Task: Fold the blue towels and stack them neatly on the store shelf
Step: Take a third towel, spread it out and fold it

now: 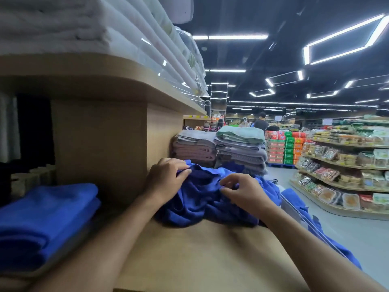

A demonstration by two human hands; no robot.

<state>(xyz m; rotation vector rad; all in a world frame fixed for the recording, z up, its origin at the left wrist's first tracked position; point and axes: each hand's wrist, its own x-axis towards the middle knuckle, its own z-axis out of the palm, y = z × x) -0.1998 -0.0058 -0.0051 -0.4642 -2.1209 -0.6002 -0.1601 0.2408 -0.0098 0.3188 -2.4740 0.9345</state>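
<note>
Hands work a crumpled dark-blue terry towel heaped on the tan wooden shelf: left hand and right hand each pinch its upper edge. Soft, light, floppy; probably best taken by its corners. Folded blue towels lie well left.

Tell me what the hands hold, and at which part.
Both pinch the crumpled blue towel: the left hand at its upper edge on the left, the right hand at a raised fold near its middle.
</note>
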